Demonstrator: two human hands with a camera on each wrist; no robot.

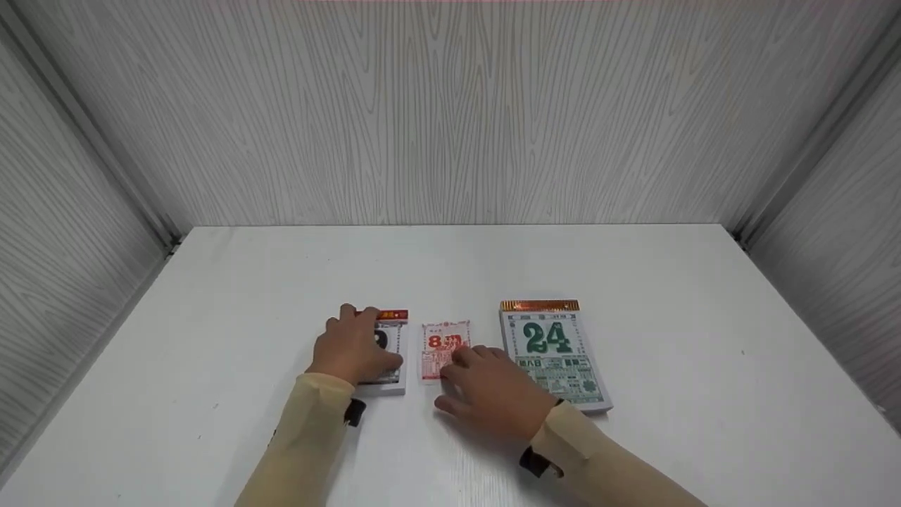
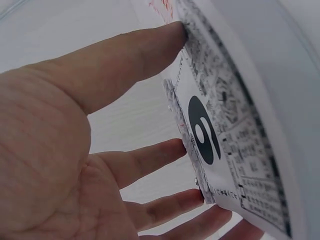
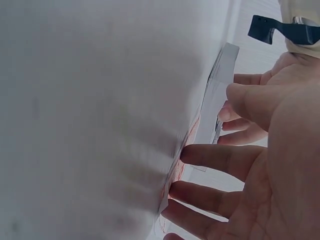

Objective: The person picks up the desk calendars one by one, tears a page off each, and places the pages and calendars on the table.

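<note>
My left hand [image 1: 355, 346] lies flat on a small tear-off calendar pad [image 1: 395, 336] with a red top strip. In the left wrist view its straight fingers [image 2: 150, 50] press the top page, which carries a black numeral [image 2: 204, 131]. Just right of the pad lies a loose sheet printed in red [image 1: 445, 343]. My right hand [image 1: 486, 387] rests on the table with its straight fingertips on that sheet's lower right part. In the right wrist view those fingers [image 3: 220, 157] touch the sheet's edge [image 3: 192, 131]. Neither hand grips anything.
A larger calendar pad [image 1: 556, 352] with a green 24 and an orange top strip lies right of my right hand. The white table [image 1: 633, 274] is boxed in by grey wood-grain walls at the back and both sides. Cream sleeves cover both forearms.
</note>
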